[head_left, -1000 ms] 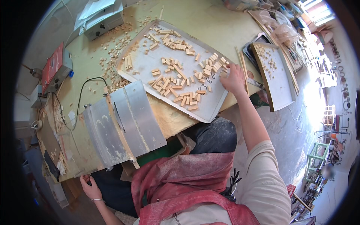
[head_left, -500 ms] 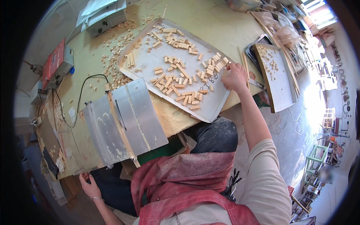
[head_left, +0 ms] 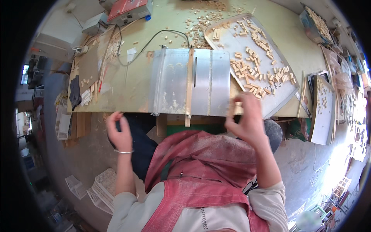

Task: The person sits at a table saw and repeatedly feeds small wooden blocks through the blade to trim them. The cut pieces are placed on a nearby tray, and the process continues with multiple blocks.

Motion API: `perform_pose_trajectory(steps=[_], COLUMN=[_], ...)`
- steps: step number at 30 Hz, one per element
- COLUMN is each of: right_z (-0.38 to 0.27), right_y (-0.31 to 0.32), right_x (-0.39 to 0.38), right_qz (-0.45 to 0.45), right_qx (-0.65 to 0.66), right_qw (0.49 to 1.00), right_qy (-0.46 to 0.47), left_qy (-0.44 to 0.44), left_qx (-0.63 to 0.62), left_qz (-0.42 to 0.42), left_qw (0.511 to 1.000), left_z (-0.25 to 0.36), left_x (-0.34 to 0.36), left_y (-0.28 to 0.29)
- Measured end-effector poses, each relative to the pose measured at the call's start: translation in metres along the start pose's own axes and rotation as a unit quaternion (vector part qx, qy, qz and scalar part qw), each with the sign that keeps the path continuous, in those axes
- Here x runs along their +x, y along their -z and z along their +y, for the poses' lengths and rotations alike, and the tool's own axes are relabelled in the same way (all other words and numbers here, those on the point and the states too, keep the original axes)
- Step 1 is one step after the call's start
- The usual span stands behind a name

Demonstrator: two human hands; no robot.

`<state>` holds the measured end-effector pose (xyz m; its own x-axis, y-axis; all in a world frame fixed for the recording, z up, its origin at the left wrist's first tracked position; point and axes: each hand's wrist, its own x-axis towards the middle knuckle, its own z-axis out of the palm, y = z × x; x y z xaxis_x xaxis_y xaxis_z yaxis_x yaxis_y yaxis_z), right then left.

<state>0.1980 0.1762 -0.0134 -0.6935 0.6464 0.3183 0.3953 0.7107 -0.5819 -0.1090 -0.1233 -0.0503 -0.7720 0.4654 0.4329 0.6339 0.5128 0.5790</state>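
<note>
Curving near the tray (head_left: pixel 288 91), the right hand (head_left: pixel 249 118), its grasp too blurred to tell, has blocks (head_left: pixel 242 68) just beyond it and a plate (head_left: pixel 221 85) leftward, while the left hand (head_left: pixel 120 133) curls loosely, empty, by the table (head_left: pixel 133 91).

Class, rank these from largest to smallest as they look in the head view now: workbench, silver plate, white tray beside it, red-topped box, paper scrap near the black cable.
1. Workbench
2. Silver plate and white tray: too close to rank surely
3. Red-topped box
4. Paper scrap
</note>
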Motion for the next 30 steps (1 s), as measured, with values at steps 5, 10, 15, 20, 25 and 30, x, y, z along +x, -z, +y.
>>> perform_pose_trajectory(steps=[5, 10, 15, 20, 25, 30], right_z=[-0.030, -0.032, -0.033, -0.041, -0.049, -0.048], right_y=[-0.052, -0.064, -0.045, -0.083, -0.103, -0.098], right_x=[0.020, 0.028, -0.001, -0.034, -0.035, -0.035], right_qz=[-0.108, -0.126, -0.100, -0.100, -0.081, -0.095], right_qx=[-0.039, -0.031, -0.093, -0.146, -0.133, -0.165], right_qw=[0.993, 0.991, 0.990, 0.984, 0.988, 0.982], right_qy=[0.040, 0.043, 0.024, 0.007, 0.002, 0.019], left_qy=[-0.136, -0.177, -0.168, -0.183, -0.180, -0.179], left_qx=[-0.116, -0.114, -0.061, -0.050, -0.060, -0.070], left_qz=[-0.191, -0.268, -0.277, -0.296, -0.294, -0.302], left_qw=[0.965, 0.940, 0.944, 0.936, 0.937, 0.934], left_z=[0.120, 0.145, 0.145, 0.144, 0.136, 0.133], left_x=[-0.015, -0.012, -0.004, 0.002, 0.006, 0.008], left_y=[-0.035, -0.078, -0.097, -0.111, -0.115, -0.116])
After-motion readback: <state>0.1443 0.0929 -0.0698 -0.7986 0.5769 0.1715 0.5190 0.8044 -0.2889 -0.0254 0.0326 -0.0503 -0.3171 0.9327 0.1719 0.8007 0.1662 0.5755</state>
